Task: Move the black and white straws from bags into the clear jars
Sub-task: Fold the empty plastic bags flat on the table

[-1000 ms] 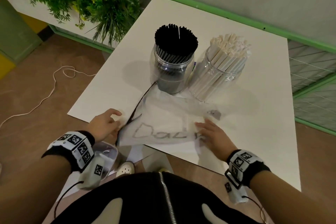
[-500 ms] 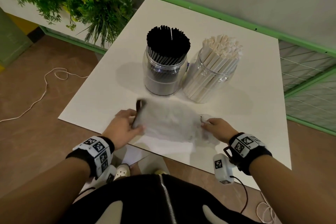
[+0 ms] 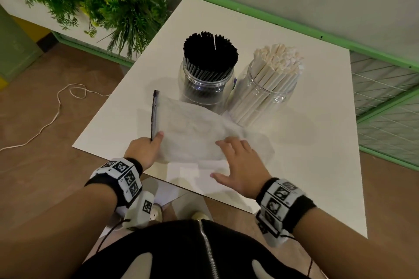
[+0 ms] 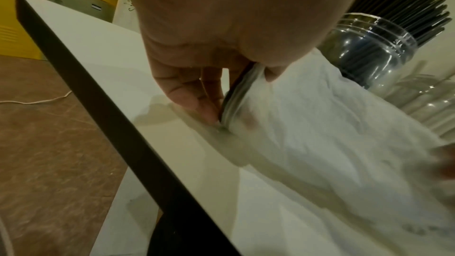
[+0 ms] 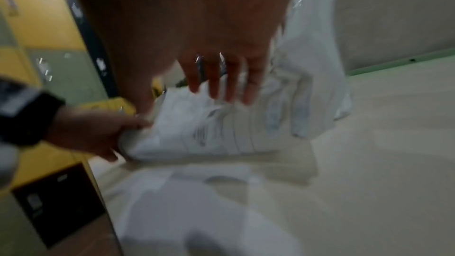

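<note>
Two clear jars stand side by side mid-table: one (image 3: 205,87) packed with black straws (image 3: 210,48), the other (image 3: 267,95) packed with white straws (image 3: 277,59). In front of them lies an empty, crumpled translucent bag (image 3: 192,129) with a dark zip strip (image 3: 154,113). My left hand (image 3: 145,149) pinches the bag's zip edge (image 4: 236,100) at its near end. My right hand (image 3: 240,165) lies flat with fingers spread, pressing the bag's right part; the right wrist view is blurred and shows straight fingers (image 5: 216,77) over the bag (image 5: 221,129).
The white table (image 3: 306,142) has its near edge close to my body. A green plant (image 3: 95,0) overhangs the far left corner. A green-framed wall runs behind the table, a wire panel (image 3: 385,102) stands at the right, and a cord (image 3: 56,106) lies on the brown floor.
The bag was turned over and drawn together in front of the jars. My left hand shifted to its zip edge; my right hand moved left and flattened on it.
</note>
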Demonstrator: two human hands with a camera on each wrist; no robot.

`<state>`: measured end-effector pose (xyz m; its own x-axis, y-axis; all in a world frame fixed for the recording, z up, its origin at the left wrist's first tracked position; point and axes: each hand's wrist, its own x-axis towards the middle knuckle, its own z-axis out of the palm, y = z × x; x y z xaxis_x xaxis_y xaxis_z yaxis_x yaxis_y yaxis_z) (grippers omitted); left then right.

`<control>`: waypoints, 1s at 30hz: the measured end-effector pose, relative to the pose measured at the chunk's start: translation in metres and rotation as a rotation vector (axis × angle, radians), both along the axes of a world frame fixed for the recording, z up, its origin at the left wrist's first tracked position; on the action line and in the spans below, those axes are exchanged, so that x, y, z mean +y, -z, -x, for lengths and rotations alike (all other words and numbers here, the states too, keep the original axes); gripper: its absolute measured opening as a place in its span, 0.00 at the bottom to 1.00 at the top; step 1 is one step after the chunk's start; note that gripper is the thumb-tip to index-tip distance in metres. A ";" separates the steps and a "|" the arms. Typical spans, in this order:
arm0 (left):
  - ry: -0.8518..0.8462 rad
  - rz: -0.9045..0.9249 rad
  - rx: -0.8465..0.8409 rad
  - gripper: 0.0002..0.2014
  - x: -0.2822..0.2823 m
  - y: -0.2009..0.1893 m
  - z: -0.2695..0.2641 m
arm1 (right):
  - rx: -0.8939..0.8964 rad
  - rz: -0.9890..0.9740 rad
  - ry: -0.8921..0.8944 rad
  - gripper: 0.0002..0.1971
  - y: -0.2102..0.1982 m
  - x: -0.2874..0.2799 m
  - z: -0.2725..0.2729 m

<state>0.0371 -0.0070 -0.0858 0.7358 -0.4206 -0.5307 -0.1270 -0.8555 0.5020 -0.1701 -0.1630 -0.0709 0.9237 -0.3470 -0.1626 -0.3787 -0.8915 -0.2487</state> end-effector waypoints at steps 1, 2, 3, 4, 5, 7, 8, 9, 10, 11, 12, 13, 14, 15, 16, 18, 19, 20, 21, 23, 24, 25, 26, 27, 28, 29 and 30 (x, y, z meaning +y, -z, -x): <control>0.003 0.001 0.010 0.28 0.001 0.002 -0.001 | 0.174 0.032 0.047 0.42 0.012 -0.002 -0.002; 0.017 -0.005 0.010 0.27 0.003 0.004 -0.003 | 0.274 0.032 0.122 0.46 0.020 -0.006 -0.004; 0.047 -0.023 -0.003 0.25 0.006 0.006 -0.005 | 0.308 0.002 0.193 0.47 0.028 -0.011 -0.005; 0.090 -0.048 -0.035 0.22 0.008 0.007 -0.008 | 0.305 -0.029 0.247 0.47 0.033 -0.015 -0.007; 0.130 -0.079 -0.079 0.19 0.010 0.008 -0.009 | 0.284 -0.033 0.285 0.45 0.036 -0.018 -0.009; 0.144 -0.100 -0.161 0.14 0.013 0.005 -0.009 | 0.262 0.001 0.327 0.36 0.034 -0.023 -0.014; 0.132 -0.068 -0.191 0.19 0.013 0.002 -0.007 | 0.250 -0.016 0.372 0.29 0.031 -0.026 -0.018; 0.131 -0.013 -0.210 0.24 0.013 -0.001 -0.004 | 0.240 -0.064 0.430 0.23 0.033 -0.031 -0.022; 0.150 0.056 -0.214 0.27 0.011 -0.004 -0.002 | 0.215 -0.141 0.483 0.18 0.031 -0.035 -0.025; 0.188 0.120 -0.199 0.29 0.010 -0.007 0.001 | 0.162 -0.258 0.529 0.14 0.030 -0.039 -0.027; 0.227 0.165 -0.169 0.30 0.008 -0.009 0.004 | 0.071 -0.415 0.572 0.11 0.027 -0.040 -0.030; 0.249 0.189 -0.119 0.30 0.005 -0.012 0.006 | -0.048 -0.589 0.618 0.09 0.020 -0.039 -0.032; 0.229 0.212 -0.014 0.29 0.002 -0.016 0.008 | -0.157 -0.781 0.681 0.10 0.009 -0.035 -0.035; 0.168 0.245 0.147 0.27 -0.001 -0.023 0.012 | -0.252 -0.976 0.738 0.12 0.000 -0.031 -0.038; 0.085 0.280 0.330 0.26 -0.004 -0.028 0.016 | -0.315 -1.140 0.771 0.14 -0.010 -0.027 -0.041; 0.001 0.352 0.621 0.32 -0.010 -0.040 0.023 | -0.411 -1.381 0.778 0.13 -0.028 -0.016 -0.049; 0.007 0.399 0.704 0.37 -0.013 -0.044 0.026 | -0.452 -1.496 0.777 0.11 -0.032 -0.012 -0.054; 0.021 0.464 0.760 0.38 -0.017 -0.049 0.029 | -0.463 -1.592 0.757 0.10 -0.040 -0.007 -0.058; 0.030 0.536 0.787 0.36 -0.020 -0.054 0.032 | -0.457 -1.633 0.743 0.13 -0.044 -0.003 -0.061; -0.002 0.687 0.727 0.26 -0.027 -0.059 0.033 | -0.421 -1.601 0.691 0.12 -0.051 0.003 -0.065; -0.040 0.742 0.653 0.20 -0.028 -0.060 0.030 | -0.438 -1.513 0.659 0.09 -0.054 0.003 -0.067; -0.077 0.767 0.561 0.16 -0.028 -0.059 0.025 | -0.484 -1.358 0.621 0.08 -0.055 0.002 -0.067; -0.108 0.758 0.461 0.15 -0.025 -0.058 0.019 | -0.545 -1.153 0.559 0.10 -0.055 -0.001 -0.066; -0.128 0.729 0.374 0.16 -0.022 -0.056 0.014 | -0.601 -0.922 0.464 0.15 -0.054 -0.003 -0.063; -0.126 0.697 0.322 0.19 -0.020 -0.055 0.012 | -0.616 -0.703 0.325 0.23 -0.052 -0.004 -0.061; -0.116 0.691 0.309 0.21 -0.019 -0.054 0.012 | -0.581 -0.507 0.163 0.31 -0.049 -0.003 -0.060; -0.101 0.709 0.329 0.19 -0.020 -0.055 0.016 | -0.503 -0.352 0.025 0.39 -0.046 0.001 -0.059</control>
